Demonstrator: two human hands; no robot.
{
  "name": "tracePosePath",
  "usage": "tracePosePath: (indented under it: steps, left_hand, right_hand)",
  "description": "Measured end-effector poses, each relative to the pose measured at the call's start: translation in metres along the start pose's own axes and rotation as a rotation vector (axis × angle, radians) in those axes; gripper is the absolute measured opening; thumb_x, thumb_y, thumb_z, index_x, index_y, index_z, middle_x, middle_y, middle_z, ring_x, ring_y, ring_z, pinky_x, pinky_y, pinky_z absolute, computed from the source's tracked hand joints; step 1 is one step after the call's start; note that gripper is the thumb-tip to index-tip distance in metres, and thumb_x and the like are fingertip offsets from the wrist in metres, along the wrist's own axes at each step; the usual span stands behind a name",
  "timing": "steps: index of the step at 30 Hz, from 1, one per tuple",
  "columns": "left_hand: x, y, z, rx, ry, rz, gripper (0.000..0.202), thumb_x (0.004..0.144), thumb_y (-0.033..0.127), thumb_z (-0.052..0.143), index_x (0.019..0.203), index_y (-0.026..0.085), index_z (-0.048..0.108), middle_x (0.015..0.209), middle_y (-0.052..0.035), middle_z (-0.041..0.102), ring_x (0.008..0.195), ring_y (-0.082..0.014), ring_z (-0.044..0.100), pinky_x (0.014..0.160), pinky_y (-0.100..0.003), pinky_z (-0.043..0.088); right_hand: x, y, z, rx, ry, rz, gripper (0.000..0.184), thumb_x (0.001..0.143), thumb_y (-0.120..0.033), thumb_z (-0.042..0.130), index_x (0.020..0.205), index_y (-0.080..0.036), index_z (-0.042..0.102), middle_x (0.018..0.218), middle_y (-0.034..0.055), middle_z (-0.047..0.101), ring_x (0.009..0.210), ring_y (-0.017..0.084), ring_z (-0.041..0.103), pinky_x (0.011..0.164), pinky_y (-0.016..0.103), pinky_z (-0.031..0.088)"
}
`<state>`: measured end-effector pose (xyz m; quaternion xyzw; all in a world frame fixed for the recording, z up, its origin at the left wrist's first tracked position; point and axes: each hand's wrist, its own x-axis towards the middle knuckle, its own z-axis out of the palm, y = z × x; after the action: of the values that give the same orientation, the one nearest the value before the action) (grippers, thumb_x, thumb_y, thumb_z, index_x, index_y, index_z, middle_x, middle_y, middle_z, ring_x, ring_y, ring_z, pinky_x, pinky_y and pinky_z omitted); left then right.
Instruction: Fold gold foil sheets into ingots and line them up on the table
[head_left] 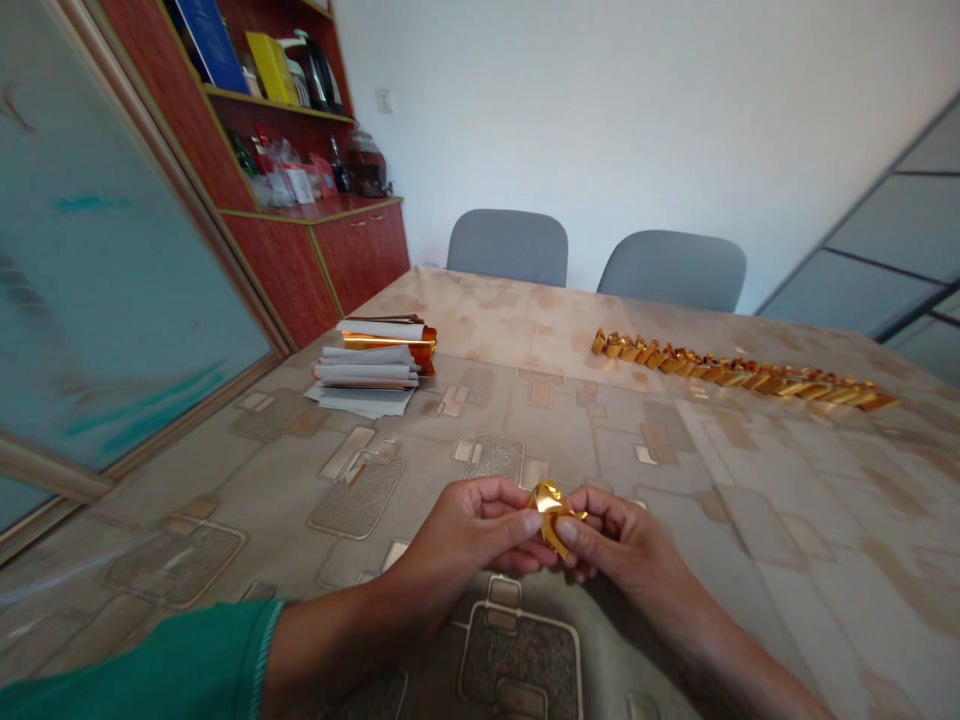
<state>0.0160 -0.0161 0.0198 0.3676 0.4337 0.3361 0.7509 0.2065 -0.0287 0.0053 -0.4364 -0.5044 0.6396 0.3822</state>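
Note:
A small piece of gold foil paper (551,510), partly folded, sits between both hands just above the table (600,430). My left hand (469,530) pinches its left side with thumb and fingers closed. My right hand (619,545) pinches its right side, fingers curled round it. Both hands are near the table's front edge. A long row of several finished gold folded pieces (735,375) lies across the far right of the table.
A stack of white and gold foil sheets (375,365) lies at the table's left. Two grey chairs (510,245) stand behind the far edge. A red wooden cabinet (315,230) with shelves stands at the left, beside a glass panel.

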Motion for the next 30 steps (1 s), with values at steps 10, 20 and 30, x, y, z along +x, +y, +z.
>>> tracePosePath:
  steps: [10,20,30]
  left_hand:
    - [0.001,-0.002,0.001,0.003,0.024,0.003,0.05,0.058,0.049,0.092,0.079,0.012,0.065,0.069,-0.0054,0.076,0.061,-0.0131,0.072,0.059,-0.019,0.056]
    - [0.001,-0.002,0.001,0.02,0.004,0.037,0.048,0.057,0.047,0.092,0.074,0.014,0.062,0.063,-0.0032,0.073,0.058,-0.0124,0.07,0.055,-0.019,0.053]
    - [0.003,-0.006,-0.002,0.032,-0.044,0.054,0.044,0.059,0.045,0.09,0.074,0.013,0.064,0.065,-0.0041,0.074,0.06,-0.013,0.07,0.057,-0.02,0.053]
  right_hand:
    - [-0.002,0.002,0.005,0.006,0.025,0.033,0.043,0.076,-0.055,0.082,0.074,-0.019,0.059,0.062,-0.0022,0.063,0.051,0.008,0.05,0.049,0.021,0.039]
    - [-0.004,-0.007,0.003,-0.015,-0.017,0.027,0.043,0.077,-0.06,0.078,0.075,-0.019,0.063,0.061,-0.0013,0.062,0.052,0.01,0.052,0.05,0.024,0.042]
    - [-0.003,0.001,0.009,-0.065,0.045,-0.058,0.044,0.078,-0.058,0.078,0.067,-0.019,0.059,0.059,-0.0043,0.052,0.054,0.01,0.043,0.054,0.025,0.035]
